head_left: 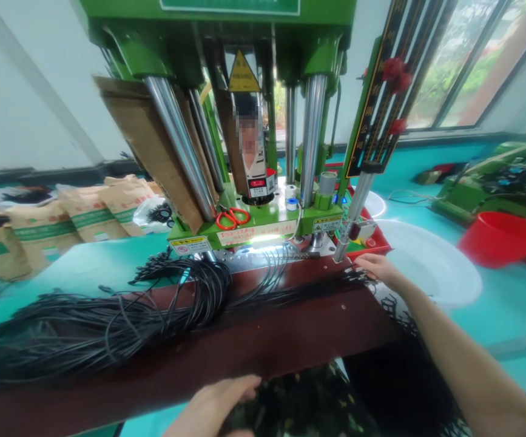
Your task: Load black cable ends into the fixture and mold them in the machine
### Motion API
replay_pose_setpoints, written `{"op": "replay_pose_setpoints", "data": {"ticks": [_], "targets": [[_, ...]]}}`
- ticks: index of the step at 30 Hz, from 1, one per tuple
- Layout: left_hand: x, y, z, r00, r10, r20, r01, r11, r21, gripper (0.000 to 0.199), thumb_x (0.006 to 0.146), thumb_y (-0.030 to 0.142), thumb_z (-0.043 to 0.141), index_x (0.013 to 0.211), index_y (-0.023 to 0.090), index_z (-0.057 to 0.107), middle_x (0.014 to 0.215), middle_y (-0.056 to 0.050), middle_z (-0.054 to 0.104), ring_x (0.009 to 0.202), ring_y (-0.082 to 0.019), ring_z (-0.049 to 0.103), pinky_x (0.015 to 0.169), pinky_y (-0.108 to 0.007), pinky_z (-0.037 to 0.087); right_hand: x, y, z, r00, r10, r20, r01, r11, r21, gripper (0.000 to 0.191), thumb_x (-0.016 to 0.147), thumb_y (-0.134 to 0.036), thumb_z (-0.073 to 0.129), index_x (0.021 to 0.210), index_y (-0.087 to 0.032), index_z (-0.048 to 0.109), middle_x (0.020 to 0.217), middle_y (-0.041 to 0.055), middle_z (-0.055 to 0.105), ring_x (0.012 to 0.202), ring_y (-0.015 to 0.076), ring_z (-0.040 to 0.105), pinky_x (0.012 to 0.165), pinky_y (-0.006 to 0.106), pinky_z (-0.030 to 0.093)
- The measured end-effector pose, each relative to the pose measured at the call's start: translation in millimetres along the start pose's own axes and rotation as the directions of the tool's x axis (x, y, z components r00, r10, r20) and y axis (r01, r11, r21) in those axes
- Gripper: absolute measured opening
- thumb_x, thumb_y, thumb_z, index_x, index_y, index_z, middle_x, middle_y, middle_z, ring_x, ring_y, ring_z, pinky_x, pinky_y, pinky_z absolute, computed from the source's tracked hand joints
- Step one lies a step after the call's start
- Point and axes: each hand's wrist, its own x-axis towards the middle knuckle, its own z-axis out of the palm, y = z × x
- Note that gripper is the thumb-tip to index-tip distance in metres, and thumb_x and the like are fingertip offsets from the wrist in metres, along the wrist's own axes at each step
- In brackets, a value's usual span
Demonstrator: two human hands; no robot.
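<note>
My right hand (pixel 375 266) is at the right end of the brown worktop, its fingers closed round the ends of a bundle of thin black cables (pixel 308 290). That bundle stretches left across the board toward the machine's lower plate. My left hand (pixel 221 403) is low in front, near the board's front edge and beside dark patterned cloth; its fingers are stretched out and hold nothing I can see. A large heap of black cables (pixel 153 321) lies on the left of the brown worktop (pixel 244 343), looped over near the machine.
A green press (pixel 272 212) with steel columns stands behind the worktop. Red-handled scissors (pixel 232 218) rest on its ledge. At the right are a white basin (pixel 431 261) and a red tub (pixel 503 240). Paper sacks (pixel 85 212) stand at the left. More black cables hang off the board's right end.
</note>
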Motion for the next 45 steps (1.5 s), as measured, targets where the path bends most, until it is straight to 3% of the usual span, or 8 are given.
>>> {"op": "replay_pose_setpoints", "data": {"ticks": [4, 9, 13, 20, 25, 33, 38, 45], "targets": [[51.0, 30.7, -3.2, 0.97, 0.178, -0.169, -0.168, 0.983, 0.07, 0.05, 0.078, 0.04, 0.052, 0.126, 0.032, 0.04, 0.122, -0.001, 0.052, 0.111, -0.019, 0.047, 0.097, -0.034, 0.036, -15.3, -25.3, -12.3, 0.997, -0.075, 0.037, 0.074, 0.997, 0.025, 0.03, 0.062, -0.043, 0.068, 0.061, -0.016, 0.056, 0.039, -0.0077, 0.039, 0.032, 0.0041, 0.03, 0.033, 0.02, 0.017], [145.8, 62.9, 3.1, 0.799, 0.405, -0.444, -0.277, 0.904, 0.327, 0.058, 0.075, 0.036, 0.056, 0.126, 0.015, 0.038, 0.13, -0.013, 0.041, 0.122, -0.024, 0.034, 0.102, -0.042, 0.027, -39.3, -64.7, -16.6, 0.981, -0.188, 0.049, 0.184, 0.98, 0.075, 0.025, 0.064, -0.038, 0.069, 0.062, -0.016, 0.056, 0.046, -0.0067, 0.042, 0.035, 0.003, 0.032, 0.032, 0.019, 0.02], [190.4, 81.1, -1.7, 0.844, 0.4, -0.357, -0.273, 0.894, 0.355, 0.05, 0.074, 0.041, 0.056, 0.116, 0.015, 0.048, 0.111, -0.01, 0.057, 0.103, -0.024, 0.05, 0.089, -0.038, 0.038, -61.0, -88.0, -14.2, 0.971, -0.226, 0.073, 0.223, 0.974, 0.04, 0.022, 0.065, -0.036, 0.069, 0.066, -0.016, 0.059, 0.045, -0.0059, 0.044, 0.035, 0.0033, 0.034, 0.032, 0.018, 0.022], [190.6, 91.3, -9.8, 0.899, 0.353, -0.261, -0.329, 0.935, 0.132, 0.023, 0.082, 0.036, 0.043, 0.085, 0.018, 0.057, 0.069, -0.001, 0.06, 0.066, -0.015, 0.055, 0.063, -0.025, 0.038, -63.2, -88.7, -11.8, 0.986, -0.165, 0.0, 0.154, 0.922, 0.354, 0.022, 0.065, -0.038, 0.069, 0.071, -0.018, 0.062, 0.05, -0.0038, 0.049, 0.037, 0.005, 0.037, 0.034, 0.019, 0.026], [190.1, 89.3, -16.5, 0.887, 0.377, -0.266, -0.424, 0.893, -0.152, 0.027, 0.083, 0.038, 0.038, 0.068, 0.017, 0.047, 0.055, 0.003, 0.051, 0.054, -0.01, 0.047, 0.058, -0.022, 0.035, -62.3, -71.3, 11.8, 0.969, -0.244, 0.033, 0.158, 0.721, 0.675, 0.041, 0.061, -0.055, 0.061, 0.091, -0.027, 0.063, 0.09, 0.0037, 0.063, 0.077, 0.0197, 0.058, 0.061, 0.032, 0.046], [195.6, 91.9, -20.4, 0.907, 0.378, -0.184, -0.417, 0.867, -0.273, 0.03, 0.084, 0.04, 0.034, 0.067, 0.018, 0.043, 0.053, 0.004, 0.048, 0.048, -0.009, 0.044, 0.052, -0.021, 0.036, -63.8, -49.6, 84.4, 0.98, -0.193, 0.051, 0.108, 0.729, 0.676, 0.012, 0.068, -0.023, 0.067, 0.079, -0.019, 0.063, 0.074, 0.001, 0.064, 0.068, 0.013, 0.056, 0.06, 0.025, 0.044], [197.8, 92.4, -18.2, 0.917, 0.376, -0.132, -0.399, 0.866, -0.302, 0.03, 0.083, 0.04, 0.035, 0.068, 0.017, 0.045, 0.056, 0.002, 0.052, 0.051, -0.009, 0.046, 0.053, -0.022, 0.038, -58.2, -52.3, 93.4, 0.98, -0.168, -0.104, 0.191, 0.659, 0.727, 0.014, 0.064, -0.023, 0.07, 0.075, -0.02, 0.063, 0.064, -0.0027, 0.059, 0.06, 0.0099, 0.052, 0.058, 0.023, 0.042], [210.6, 90.0, -14.1, 0.939, 0.321, -0.127, -0.345, 0.882, -0.32, 0.032, 0.082, 0.042, 0.037, 0.067, 0.016, 0.047, 0.056, 0.001, 0.054, 0.048, -0.009, 0.047, 0.051, -0.022, 0.038, -47.2, -43.4, 94.1, 0.932, -0.116, -0.344, 0.306, 0.763, 0.569, 0.011, 0.061, -0.025, 0.069, 0.067, -0.016, 0.066, 0.056, 0.0011, 0.06, 0.054, 0.0143, 0.053, 0.055, 0.028, 0.042]]}}
